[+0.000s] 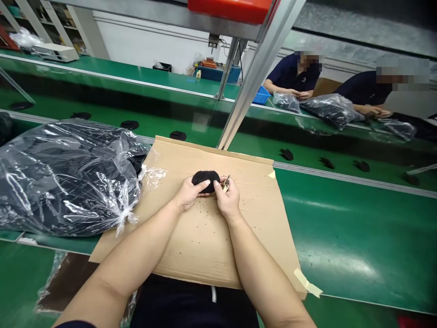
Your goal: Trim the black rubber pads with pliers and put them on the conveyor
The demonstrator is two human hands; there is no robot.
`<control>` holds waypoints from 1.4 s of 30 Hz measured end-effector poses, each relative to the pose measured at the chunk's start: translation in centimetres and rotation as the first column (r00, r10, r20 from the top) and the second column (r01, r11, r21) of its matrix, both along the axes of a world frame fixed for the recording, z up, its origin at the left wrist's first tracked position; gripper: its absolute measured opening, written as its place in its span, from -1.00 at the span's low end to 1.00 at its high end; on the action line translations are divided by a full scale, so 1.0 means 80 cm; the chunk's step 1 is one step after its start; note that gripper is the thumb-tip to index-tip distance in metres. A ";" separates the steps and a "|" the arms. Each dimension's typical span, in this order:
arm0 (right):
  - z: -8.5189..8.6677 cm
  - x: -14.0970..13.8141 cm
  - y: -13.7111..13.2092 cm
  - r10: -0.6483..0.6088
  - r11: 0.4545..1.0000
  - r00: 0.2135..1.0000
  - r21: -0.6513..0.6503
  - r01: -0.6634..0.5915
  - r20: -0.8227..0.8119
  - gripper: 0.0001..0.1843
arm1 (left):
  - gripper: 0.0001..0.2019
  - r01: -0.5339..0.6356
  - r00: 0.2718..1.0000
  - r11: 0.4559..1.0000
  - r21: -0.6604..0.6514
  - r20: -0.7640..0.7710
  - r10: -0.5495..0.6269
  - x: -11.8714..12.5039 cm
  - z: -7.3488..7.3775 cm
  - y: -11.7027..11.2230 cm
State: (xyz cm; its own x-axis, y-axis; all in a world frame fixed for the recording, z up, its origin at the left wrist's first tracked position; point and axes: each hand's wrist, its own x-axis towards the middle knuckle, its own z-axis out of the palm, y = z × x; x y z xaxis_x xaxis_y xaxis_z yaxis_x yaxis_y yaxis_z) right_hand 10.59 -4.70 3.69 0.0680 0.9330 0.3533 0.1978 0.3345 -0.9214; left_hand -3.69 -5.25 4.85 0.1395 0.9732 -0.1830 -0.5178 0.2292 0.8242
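Bare forearms (pixel 128 255) reach forward from the near edge, over dark clothing (pixel 191 303), and meet above a cardboard sheet (pixel 205 255). Between the hands, over the sheet's middle, is a rounded black piece (pixel 206 181), its long axis running roughly left to right, its ends pointing sideways; finer detail is too dark to tell.

Dark specks (pixel 201 214) dot the cardboard. A knotted clear bag (pixel 64 177) of black things overlaps its left side, and a slanting metal post (pixel 254 86) rises beyond its far edge, cutting across the view.

Both hands are closed — the left hand (pixel 187 193) curled round the piece's left end, thumb on top; the right hand (pixel 228 199) gripping a small tool (pixel 226 183), tip pointing away, with its thumb against the piece's right end.
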 end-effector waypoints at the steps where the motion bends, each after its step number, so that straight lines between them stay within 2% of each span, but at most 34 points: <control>1: 0.001 0.000 -0.001 0.003 1.000 1.000 0.003 -0.004 0.014 -0.75 | -0.50 -0.020 1.000 1.000 0.007 -0.022 0.020 0.001 -0.001 0.001; 6: 0.009 0.000 -0.004 0.023 0.998 1.000 -0.057 -0.023 0.012 -0.74 | -0.54 -0.048 0.997 0.995 0.092 -0.058 0.053 0.004 -0.004 0.002; 9: 0.015 0.000 -0.006 0.064 0.986 0.989 -0.142 -0.083 -0.135 -0.68 | -0.59 -0.036 0.999 0.984 0.175 -0.030 0.042 0.004 -0.002 0.001; 13: 0.025 0.000 -0.008 0.069 0.935 0.909 -0.291 -0.202 -0.410 -0.55 | -0.62 -0.006 0.999 0.978 0.210 -0.044 0.016 0.002 0.000 -0.001; 18: 0.027 -0.002 -0.008 0.029 0.931 0.874 -0.304 -0.200 -0.486 -0.49 | -0.64 -0.028 0.998 0.972 0.234 -0.051 0.041 0.001 0.000 -0.002; 21: 0.024 -0.005 -0.008 0.008 0.948 0.897 -0.283 -0.147 -0.441 -0.54 | -0.62 -0.035 0.999 0.978 0.204 -0.027 0.042 0.002 0.003 -0.003; 23: 0.022 -0.006 -0.009 0.025 0.961 0.922 -0.246 -0.129 -0.387 -0.58 | -0.60 -0.007 0.999 0.988 0.151 0.036 0.001 0.001 0.004 -0.003; 27: 0.018 -0.005 -0.014 0.173 0.975 0.942 -0.087 -0.206 -0.287 -0.65 | -0.62 0.097 0.984 0.993 -0.070 0.154 -0.085 -0.006 0.004 0.003; 29: 0.018 -0.005 -0.018 0.210 0.976 0.956 -0.014 -0.218 -0.206 -0.69 | -0.68 0.147 0.975 0.980 -0.130 0.183 -0.122 -0.009 0.004 0.005; 32: 0.018 -0.005 -0.021 0.167 0.982 0.984 0.097 -0.161 -0.056 -0.78 | -0.72 0.204 0.960 0.969 -0.141 0.223 -0.170 -0.012 0.004 0.006; 35: 0.023 -0.006 -0.023 0.105 0.966 0.992 0.228 -0.119 0.074 -0.86 | -0.77 0.240 0.947 0.957 -0.165 0.257 -0.194 -0.012 0.005 0.004; 39: 0.028 -0.007 -0.025 0.078 0.933 0.977 0.332 -0.142 0.199 -0.89 | -0.74 0.279 0.934 0.939 -0.199 0.282 -0.218 -0.011 0.005 0.002; 42: 0.029 -0.005 -0.025 0.067 0.914 0.962 0.369 -0.165 0.265 -0.87 | -0.66 0.281 0.932 0.943 -0.175 0.282 -0.226 -0.011 0.002 0.000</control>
